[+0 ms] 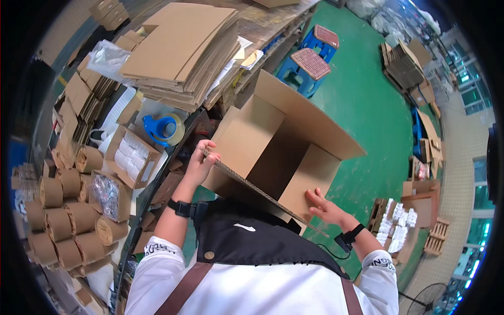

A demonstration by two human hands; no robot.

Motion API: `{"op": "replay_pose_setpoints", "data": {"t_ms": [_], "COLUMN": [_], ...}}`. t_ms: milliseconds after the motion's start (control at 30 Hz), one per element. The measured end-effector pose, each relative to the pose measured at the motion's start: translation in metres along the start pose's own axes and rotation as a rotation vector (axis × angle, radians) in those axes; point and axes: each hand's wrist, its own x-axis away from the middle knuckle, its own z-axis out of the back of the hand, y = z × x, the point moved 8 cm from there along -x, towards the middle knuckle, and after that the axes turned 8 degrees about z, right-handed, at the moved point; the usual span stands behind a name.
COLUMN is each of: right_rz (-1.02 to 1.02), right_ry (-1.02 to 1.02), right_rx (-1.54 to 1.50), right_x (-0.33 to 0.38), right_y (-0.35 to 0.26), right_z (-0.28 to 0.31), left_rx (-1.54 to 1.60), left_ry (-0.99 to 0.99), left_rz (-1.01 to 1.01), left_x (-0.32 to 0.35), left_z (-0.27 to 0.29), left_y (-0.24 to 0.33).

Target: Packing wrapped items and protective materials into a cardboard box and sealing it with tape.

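Observation:
A large brown cardboard box (278,142) is held open in front of me, its flaps spread and its inside bare. My left hand (202,160) grips the near flap's edge at the box's left corner. On the right my right hand (325,206) presses flat with fingers apart against the box's outer wall. Both wrists carry black bands.
A stack of flat cardboard sheets (181,44) lies on the bench to the left, with a blue tape dispenser (163,128), a small carton of white rolls (131,152) and several brown paper rolls (63,210). Blue stools (310,63) stand on the green floor.

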Motion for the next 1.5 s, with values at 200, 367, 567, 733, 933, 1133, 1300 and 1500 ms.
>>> {"op": "replay_pose_setpoints", "data": {"t_ms": [200,367,567,733,933,1133,1300,1500], "right_rz": [0.335,-0.015,-0.155,-0.029,-0.171,0.712,0.507,0.481], "right_ry": [0.818,0.661,0.461,0.442,-0.106,0.203,-0.096,-0.08], "right_rx": [0.684,0.59,0.805,0.85,0.83,0.601,0.46,0.825], "right_x": [-0.042,-0.11,-0.1,-0.106,-0.132,-0.342,-0.447,-0.417], "right_y": [-0.159,-0.135,-0.119,-0.094,-0.16,-0.391,-0.358,-0.352], "right_z": [0.186,0.169,-0.004,-0.032,-0.011,-0.095,-0.128,-0.129], "left_rx": [-1.008,-1.302,-1.214,-1.057,-0.275,0.158,0.343,-0.158], "left_ry": [0.264,0.297,0.162,-0.079,-0.03,-0.085,-0.083,-0.095], "left_rz": [0.489,0.312,0.262,0.533,0.482,0.497,0.659,0.132], "left_x": [-0.035,-0.052,-0.066,-0.043,-0.049,-0.049,-0.06,-0.046], "left_z": [-0.018,-0.025,-0.032,-0.022,-0.028,-0.049,-0.054,-0.064], "left_y": [0.005,0.026,-0.002,-0.02,-0.076,-0.125,-0.259,-0.153]}}
